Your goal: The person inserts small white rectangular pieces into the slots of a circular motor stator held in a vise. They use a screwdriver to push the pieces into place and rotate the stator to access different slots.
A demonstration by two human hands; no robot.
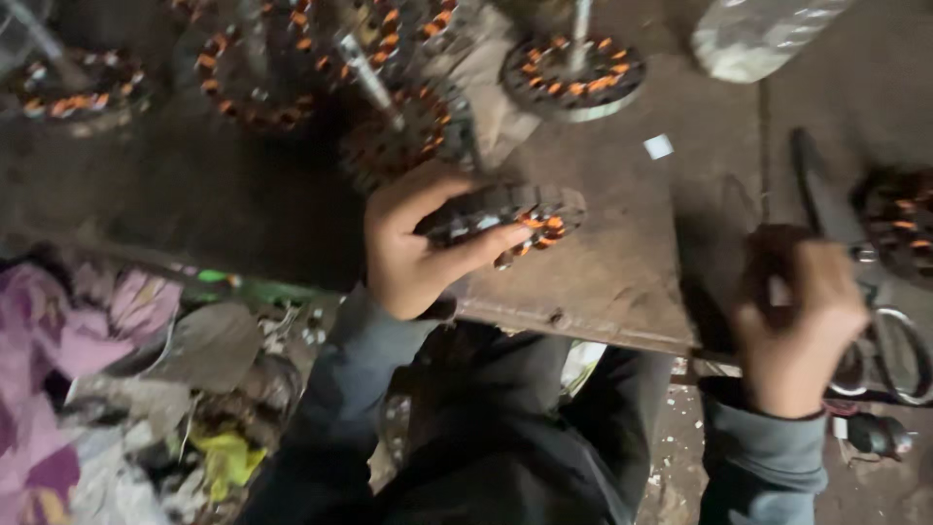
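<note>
1. The wound ring, a round metal disc w/ orange wire coils around its rim, sits tilted at the near part of the bench, near its front edge, slightly left of centre in view.
2. The left hand grips it from the left: thumb on top, fingers curled under and along the rim, pinching the ring btwn them.
3. The right hand is well apart to the right, at the bench's front edge. Its fingers are curled into a loose fist; something small and pale shows inside the curl, but the blur hides what it is.
4. Just right of that hand lie scissors w/ metal loop handles, blades pointing away from the person.
5. More rings of the same kind stand further back on the bench: one w/ a shaft at top centre, one just behind the held ring, several more to the upper left, and one at the right edge.
6. A small white scrap lies on the bench btwn the held ring and the top-centre one.
7. A clear plastic item lies at top right; too blurred to tell more.
8. Below the bench: the person's grey sleeves and dark lap, purple cloth and mixed litter on the floor at left.
</note>
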